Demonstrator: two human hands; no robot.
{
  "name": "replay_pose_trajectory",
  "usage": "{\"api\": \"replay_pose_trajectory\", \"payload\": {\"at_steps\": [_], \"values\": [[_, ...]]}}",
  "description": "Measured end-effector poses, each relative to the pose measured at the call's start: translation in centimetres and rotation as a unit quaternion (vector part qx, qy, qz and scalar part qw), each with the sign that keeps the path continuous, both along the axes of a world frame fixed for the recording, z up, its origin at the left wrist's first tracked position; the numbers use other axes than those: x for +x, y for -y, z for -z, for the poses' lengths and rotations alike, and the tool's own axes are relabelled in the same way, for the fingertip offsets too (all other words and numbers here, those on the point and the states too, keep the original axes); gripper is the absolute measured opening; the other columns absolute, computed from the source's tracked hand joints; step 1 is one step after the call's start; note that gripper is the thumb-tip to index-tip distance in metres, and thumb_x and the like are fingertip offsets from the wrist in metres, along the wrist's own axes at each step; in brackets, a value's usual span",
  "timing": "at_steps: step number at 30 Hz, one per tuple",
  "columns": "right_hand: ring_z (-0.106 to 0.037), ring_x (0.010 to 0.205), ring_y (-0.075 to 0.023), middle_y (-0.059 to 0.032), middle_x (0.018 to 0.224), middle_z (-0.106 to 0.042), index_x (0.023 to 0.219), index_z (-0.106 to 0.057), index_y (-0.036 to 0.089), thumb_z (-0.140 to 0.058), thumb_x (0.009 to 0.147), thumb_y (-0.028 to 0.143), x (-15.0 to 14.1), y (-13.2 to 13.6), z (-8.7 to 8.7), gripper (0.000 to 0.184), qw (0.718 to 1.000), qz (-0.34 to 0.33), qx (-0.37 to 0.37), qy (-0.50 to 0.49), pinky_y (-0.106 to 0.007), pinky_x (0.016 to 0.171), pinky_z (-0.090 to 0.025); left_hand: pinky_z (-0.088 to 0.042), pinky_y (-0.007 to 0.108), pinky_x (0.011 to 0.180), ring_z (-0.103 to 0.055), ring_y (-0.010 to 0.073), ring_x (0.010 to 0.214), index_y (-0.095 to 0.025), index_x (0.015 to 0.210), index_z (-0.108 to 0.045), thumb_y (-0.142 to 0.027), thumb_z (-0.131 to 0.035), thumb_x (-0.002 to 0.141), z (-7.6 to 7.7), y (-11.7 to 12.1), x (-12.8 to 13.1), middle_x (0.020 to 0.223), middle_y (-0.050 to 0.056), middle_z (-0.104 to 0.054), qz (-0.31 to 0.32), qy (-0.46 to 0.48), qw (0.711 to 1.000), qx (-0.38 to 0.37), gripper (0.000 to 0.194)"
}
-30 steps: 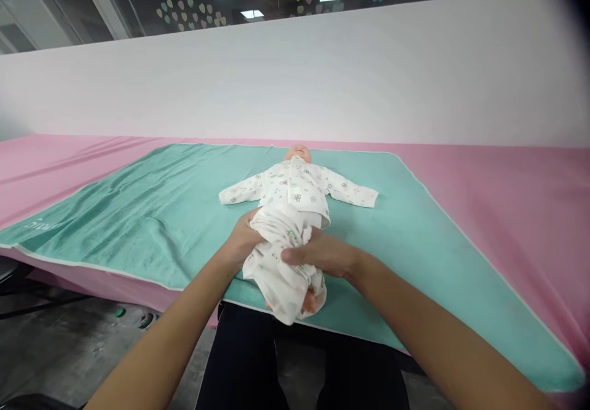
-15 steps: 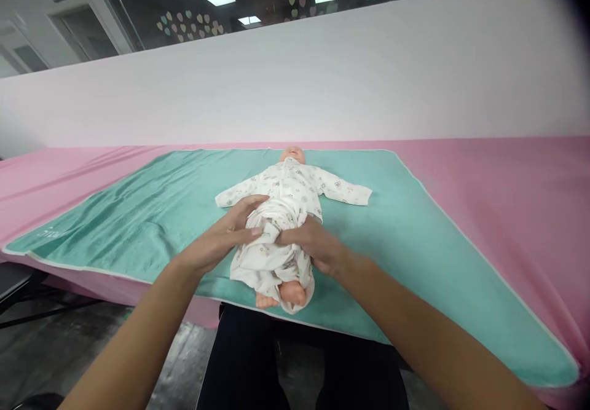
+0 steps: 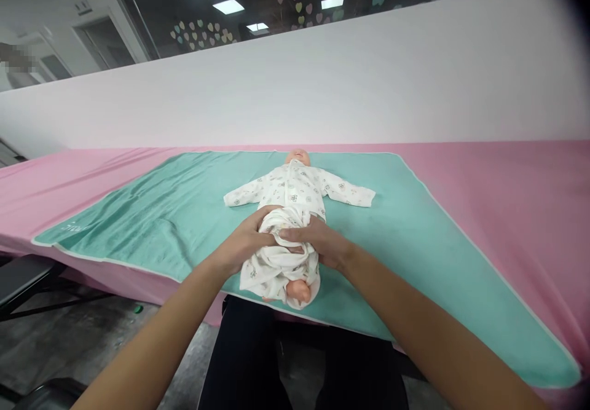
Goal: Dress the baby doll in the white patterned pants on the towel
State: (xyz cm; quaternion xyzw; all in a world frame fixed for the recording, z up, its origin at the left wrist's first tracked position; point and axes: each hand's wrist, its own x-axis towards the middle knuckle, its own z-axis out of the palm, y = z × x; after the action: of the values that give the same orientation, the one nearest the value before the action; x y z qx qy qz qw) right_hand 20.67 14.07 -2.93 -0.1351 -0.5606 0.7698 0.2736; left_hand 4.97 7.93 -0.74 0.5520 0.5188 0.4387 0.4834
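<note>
A baby doll [image 3: 298, 156] lies on its back, head away from me, on a teal towel [image 3: 391, 256]. It wears a white printed long-sleeved top [image 3: 295, 184] with both sleeves spread sideways. White printed baby pants [image 3: 276, 272] are bunched around its legs, and one foot [image 3: 298, 291] pokes out at the near end. My left hand [image 3: 251, 238] grips the bunched pants from the left, thumb across the front. From the right, my right hand [image 3: 320, 238] closes on the same fabric, its thumb near the left one. The fingers behind the cloth are partly hidden.
A pink cloth [image 3: 516, 201] covers the table beneath the towel. Behind it stands a white partition [image 3: 295, 90], with a dark window above. A black chair [image 3: 27, 281] is at the left, and my legs [image 3: 249, 361] are under the near edge.
Both hands have drawn the pants' fabric closer together, and my left thumb has moved in toward the right one. One of the doll's feet is now mostly covered. The view has shifted slightly.
</note>
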Motion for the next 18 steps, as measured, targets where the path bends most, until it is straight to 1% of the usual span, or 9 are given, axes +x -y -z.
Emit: {"api": "replay_pose_trajectory", "payload": {"at_steps": [2, 4, 5, 6, 8, 10, 13, 16, 18], "values": [[-0.059, 0.084, -0.0183, -0.0022, 0.085, -0.063, 0.092, -0.062, 0.017, -0.075, 0.058, 0.026, 0.2, 0.0, -0.2, 0.038, 0.998, -0.033, 0.056, 0.020, -0.031, 0.074, -0.047, -0.048, 0.029, 0.072, -0.058, 0.0239, 0.095, -0.020, 0.115, -0.052, -0.018, -0.060, 0.063, 0.1, 0.3, 0.4, 0.106, 0.006, -0.061, -0.039, -0.072, 0.996, 0.036, 0.053], [-0.057, 0.089, -0.0192, -0.0024, 0.089, -0.062, 0.096, -0.060, 0.018, -0.075, 0.058, 0.025, 0.3, 0.0, -0.1, 0.042, 0.991, -0.049, 0.113, 0.046, -0.032, 0.076, -0.047, -0.046, 0.029, 0.074, -0.057, 0.0241, 0.094, -0.020, 0.109, -0.056, -0.018, -0.060, 0.063, 0.4, 0.9, 0.6, 0.102, 0.004, -0.062, -0.066, -0.158, 0.983, 0.066, 0.046], [-0.056, 0.091, -0.0193, -0.0025, 0.092, -0.061, 0.098, -0.059, 0.018, -0.073, 0.060, 0.024, 0.2, 0.1, 0.0, 0.040, 0.987, -0.039, 0.142, 0.061, -0.032, 0.076, -0.046, -0.046, 0.029, 0.073, -0.058, 0.0240, 0.092, -0.021, 0.105, -0.058, -0.019, -0.059, 0.064, 0.5, 1.3, 0.7, 0.099, 0.004, -0.062, -0.081, -0.199, 0.974, 0.072, 0.041], [-0.056, 0.091, -0.0189, -0.0024, 0.093, -0.060, 0.098, -0.057, 0.019, -0.069, 0.063, 0.023, 0.1, 0.2, 0.2, 0.037, 0.982, -0.015, 0.173, 0.078, -0.032, 0.075, -0.046, -0.045, 0.029, 0.070, -0.058, 0.0239, 0.089, -0.021, 0.101, -0.059, -0.020, -0.059, 0.065, 0.8, 1.8, 0.7, 0.096, 0.004, -0.063, -0.096, -0.231, 0.966, 0.068, 0.035], [-0.055, 0.087, -0.0174, -0.0016, 0.092, -0.059, 0.095, -0.055, 0.019, -0.062, 0.068, 0.022, -0.3, 0.4, 0.6, 0.028, 0.963, 0.044, 0.240, 0.118, -0.030, 0.070, -0.044, -0.044, 0.028, 0.065, -0.058, 0.0229, 0.083, -0.021, 0.096, -0.059, -0.022, -0.058, 0.068, 1.3, 3.2, 0.7, 0.092, 0.003, -0.064, -0.125, -0.254, 0.959, 0.037, 0.027], [-0.052, 0.078, -0.0155, -0.0002, 0.086, -0.058, 0.087, -0.052, 0.020, -0.057, 0.069, 0.021, -0.7, 0.5, 0.8, 0.019, 0.933, 0.069, 0.312, 0.167, -0.028, 0.063, -0.041, -0.043, 0.026, 0.059, -0.059, 0.0212, 0.078, -0.022, 0.096, -0.058, -0.023, -0.056, 0.070, 1.8, 5.0, 0.8, 0.090, 0.002, -0.064, -0.149, -0.216, 0.965, -0.014, 0.026], [-0.046, 0.066, -0.0126, 0.0019, 0.074, -0.054, 0.073, -0.047, 0.019, -0.053, 0.069, 0.022, -1.3, 0.5, 0.7, 0.008, 0.881, 0.039, 0.408, 0.234, -0.026, 0.055, -0.033, -0.041, 0.024, 0.052, -0.058, 0.0182, 0.067, -0.021, 0.100, -0.056, -0.021, -0.055, 0.071, 2.2, 7.8, 1.6, 0.082, 0.003, -0.064, -0.195, -0.100, 0.971, -0.099, 0.029], [-0.041, 0.061, -0.0109, 0.0031, 0.066, -0.050, 0.066, -0.041, 0.019, -0.053, 0.068, 0.024, -1.7, 0.5, 0.2, 0.013, 0.837, -0.019, 0.477, 0.266, -0.025, 0.053, -0.027, -0.041, 0.023, 0.050, -0.058, 0.0164, 0.062, -0.019, 0.103, -0.055, -0.020, -0.057, 0.071, 2.4, 9.8, 3.3, 0.079, 0.003, -0.064, -0.248, 0.023, 0.956, -0.155, 0.033], [-0.038, 0.059, -0.0100, 0.0036, 0.063, -0.046, 0.063, -0.036, 0.019, -0.053, 0.068, 0.025, -1.8, 0.7, 0.0, 0.019, 0.815, -0.042, 0.507, 0.278, -0.025, 0.053, -0.024, -0.042, 0.023, 0.051, -0.059, 0.0161, 0.062, -0.019, 0.102, -0.055, -0.024, -0.059, 0.072, 2.7, 10.5, 4.3, 0.078, 0.003, -0.064, -0.283, 0.071, 0.942, -0.165, 0.030]]}}
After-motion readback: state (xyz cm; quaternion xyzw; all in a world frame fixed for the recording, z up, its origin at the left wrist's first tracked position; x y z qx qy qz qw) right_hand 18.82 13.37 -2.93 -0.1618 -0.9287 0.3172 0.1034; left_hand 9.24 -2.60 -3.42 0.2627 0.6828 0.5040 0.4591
